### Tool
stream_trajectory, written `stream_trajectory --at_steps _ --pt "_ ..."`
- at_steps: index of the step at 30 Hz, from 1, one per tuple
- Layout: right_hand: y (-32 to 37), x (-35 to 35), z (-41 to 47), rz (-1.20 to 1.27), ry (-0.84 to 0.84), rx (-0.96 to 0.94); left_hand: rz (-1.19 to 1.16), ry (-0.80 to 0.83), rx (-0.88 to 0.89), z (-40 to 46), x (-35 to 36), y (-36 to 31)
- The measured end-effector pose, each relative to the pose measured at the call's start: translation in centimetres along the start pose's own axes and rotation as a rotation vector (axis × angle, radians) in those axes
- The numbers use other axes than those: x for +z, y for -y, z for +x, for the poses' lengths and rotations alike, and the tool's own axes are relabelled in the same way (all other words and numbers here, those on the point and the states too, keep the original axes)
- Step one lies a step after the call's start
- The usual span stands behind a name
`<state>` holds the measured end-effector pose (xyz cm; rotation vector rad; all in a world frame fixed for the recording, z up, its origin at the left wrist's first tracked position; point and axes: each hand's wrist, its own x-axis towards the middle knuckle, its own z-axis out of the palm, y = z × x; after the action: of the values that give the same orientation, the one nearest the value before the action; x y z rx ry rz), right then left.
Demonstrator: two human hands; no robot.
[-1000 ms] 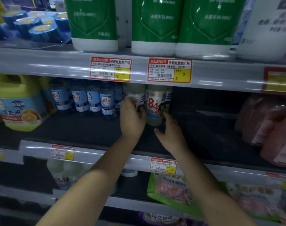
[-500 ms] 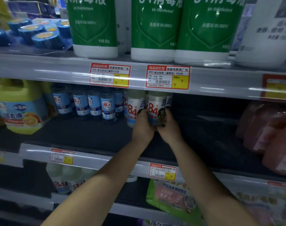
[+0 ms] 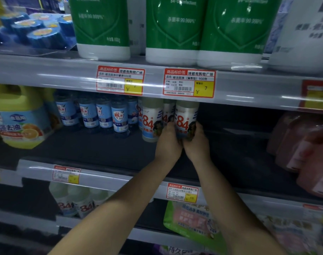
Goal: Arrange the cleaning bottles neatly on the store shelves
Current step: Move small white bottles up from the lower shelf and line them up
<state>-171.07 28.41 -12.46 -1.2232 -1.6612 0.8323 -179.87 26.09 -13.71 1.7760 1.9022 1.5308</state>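
Gripping "84" bottle (image 3: 185, 120) w/ left hand (image 3: 169, 144) & right hand (image 3: 196, 146).

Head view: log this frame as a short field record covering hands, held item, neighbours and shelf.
left hand: grips the held bottle's lower left side
right hand: grips its lower right side
held bottle: white "84" bottle, upright
neighbours: second "84" bottle to its left, blue-label bottles beyond
shelf: middle shelf, dark, bare to the bottle's right

Caps of the "84" bottles (image 3: 185, 118) behind the upper shelf's edge (image 3: 65, 74); green jugs (image 3: 175, 28) cut off above.
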Motion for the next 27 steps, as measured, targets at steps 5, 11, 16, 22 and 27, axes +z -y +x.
stream_trajectory --at_steps 5,11,16,22,27 --pt "0.5 0.2 -0.7 -0.120 -0.094 -0.038 0.057 -0.141 0.043 -0.6 -1.9 -0.7" --pt "3.8 2.3 -3.2 -0.311 -0.277 -0.604 0.067 -0.453 -0.079 1.2 -4.6 0.4" --pt "4.1 5.0 -2.3 -0.171 0.064 -0.358 -0.173 -0.207 -0.179 2.2 -5.3 2.5" --pt "3.2 6.0 -1.9 -0.083 0.334 -0.190 -0.185 -0.128 -0.251 1.8 -5.1 2.9" --pt "3.0 6.1 -2.3 -0.138 0.309 -0.151 -0.138 -0.154 -0.247 1.6 -4.9 3.3"
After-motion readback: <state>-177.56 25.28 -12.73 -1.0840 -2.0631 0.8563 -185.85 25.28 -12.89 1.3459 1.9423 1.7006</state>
